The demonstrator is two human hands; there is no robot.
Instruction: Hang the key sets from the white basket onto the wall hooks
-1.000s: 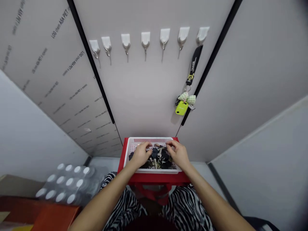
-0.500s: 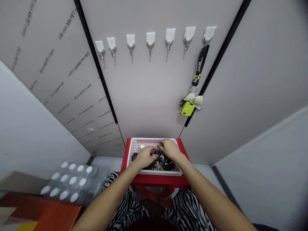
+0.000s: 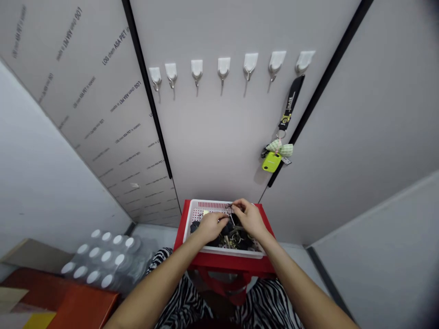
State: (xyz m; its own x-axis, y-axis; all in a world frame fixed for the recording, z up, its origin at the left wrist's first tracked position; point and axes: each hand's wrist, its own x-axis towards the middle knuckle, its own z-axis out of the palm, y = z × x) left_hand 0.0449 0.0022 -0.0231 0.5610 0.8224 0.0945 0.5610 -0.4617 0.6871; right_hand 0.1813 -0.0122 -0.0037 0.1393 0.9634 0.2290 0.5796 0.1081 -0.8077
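A white plastic basket (image 3: 224, 252) holds a jumble of keys (image 3: 236, 238), metal rings and dark key fobs. My left hand (image 3: 211, 227) reaches in from the left, thumb and fingers pinched on part of a keychain. My right hand (image 3: 250, 220) is closed over the far right side, its fingertips pinching small metal pieces of a keychain (image 3: 232, 220). Metal parts show between the two hands; whether both hold one bunch is too small to tell. Much of the basket's right side is hidden by my right hand.
Beneath the basket is a red box-like stand (image 3: 219, 261). A row of white hooks (image 3: 224, 67) runs along the wall; the rightmost bears a black strap (image 3: 291, 100) with a lime-green fob (image 3: 272, 162). Capped bottles (image 3: 103, 258) and an orange box (image 3: 82, 308) are at left.
My right fingertips have lifted small metal pieces at the basket's far side. My left hand has shifted off the dark fob with hanging keys, toward my right hand. The view has tilted slightly.
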